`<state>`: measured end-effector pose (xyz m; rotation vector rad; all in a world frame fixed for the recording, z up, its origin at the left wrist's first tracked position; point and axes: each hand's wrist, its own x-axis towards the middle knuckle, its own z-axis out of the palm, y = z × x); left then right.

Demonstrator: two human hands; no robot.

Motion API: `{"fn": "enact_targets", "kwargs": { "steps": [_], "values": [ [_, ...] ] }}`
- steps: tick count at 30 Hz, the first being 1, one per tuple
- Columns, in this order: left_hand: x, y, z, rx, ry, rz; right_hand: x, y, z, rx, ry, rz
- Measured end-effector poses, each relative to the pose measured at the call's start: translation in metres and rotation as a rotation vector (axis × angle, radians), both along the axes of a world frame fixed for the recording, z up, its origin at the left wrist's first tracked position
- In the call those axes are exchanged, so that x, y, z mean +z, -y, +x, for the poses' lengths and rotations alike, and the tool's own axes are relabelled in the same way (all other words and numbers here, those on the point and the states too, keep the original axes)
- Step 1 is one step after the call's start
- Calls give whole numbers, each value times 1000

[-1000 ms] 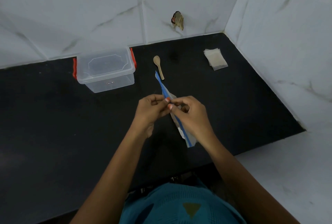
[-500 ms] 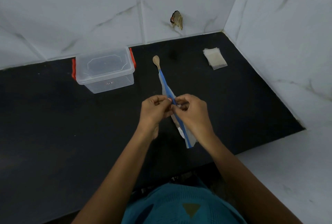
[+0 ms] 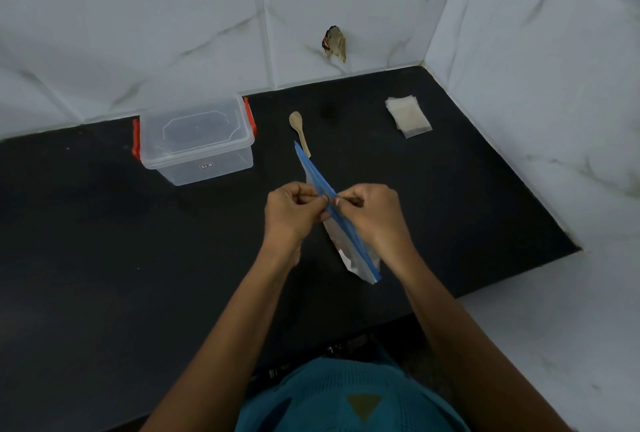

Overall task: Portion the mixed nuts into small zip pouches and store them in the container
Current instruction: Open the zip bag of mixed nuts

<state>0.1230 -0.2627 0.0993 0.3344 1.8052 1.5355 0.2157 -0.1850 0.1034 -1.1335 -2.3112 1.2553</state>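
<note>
A large clear zip bag (image 3: 341, 241) with a blue zip strip stands edge-up over the black counter, running from near the spoon down toward me. My left hand (image 3: 292, 211) and my right hand (image 3: 370, 213) face each other at the middle of the strip, each pinching one side of the zip edge. The bag's contents are hard to make out. A clear plastic container (image 3: 197, 140) with red side clips sits closed at the back left. A stack of small clear pouches (image 3: 408, 116) lies at the back right.
A small wooden spoon (image 3: 299, 132) lies just beyond the bag's far end. The black counter (image 3: 121, 241) ends against white marble tile walls behind and to the right. A brownish object (image 3: 335, 43) hangs on the back wall.
Both hands stay at the middle of the zip strip. The bag's far end swung up to the spoon, then dropped back, while the fingers shifted slightly along the strip.
</note>
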Motion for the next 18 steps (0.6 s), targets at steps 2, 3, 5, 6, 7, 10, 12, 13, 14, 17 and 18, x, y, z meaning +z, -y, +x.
{"fn": "enact_targets", "kwargs": {
  "steps": [2,3,5,6,7,10,12,13,14,17,18],
  "values": [
    [0,-1,0,-6,-8,-15,-2,1,0,4,30,41],
    [-1,-1,1,-5,-11,-16,-2,1,0,3,39,65],
    [-1,-2,2,4,-12,-16,-3,3,0,-3,50,100],
    [-1,-2,2,8,-12,-21,-3,4,-1,-6,52,111],
    [-1,-3,2,11,-14,-27,-3,5,-1,-7,52,118],
    [0,-4,2,15,-10,-29,-2,7,-1,-17,39,108],
    [0,-4,3,19,18,-15,-1,6,-1,-34,25,73],
    [-1,-4,3,24,51,-5,-1,5,0,-42,18,46],
    [0,-3,3,30,103,9,-1,4,0,-53,9,10],
    [0,-2,3,38,329,85,0,1,2,-101,-47,-154],
    [0,-1,3,37,389,109,0,-1,3,-112,-60,-210]
  ]
}}
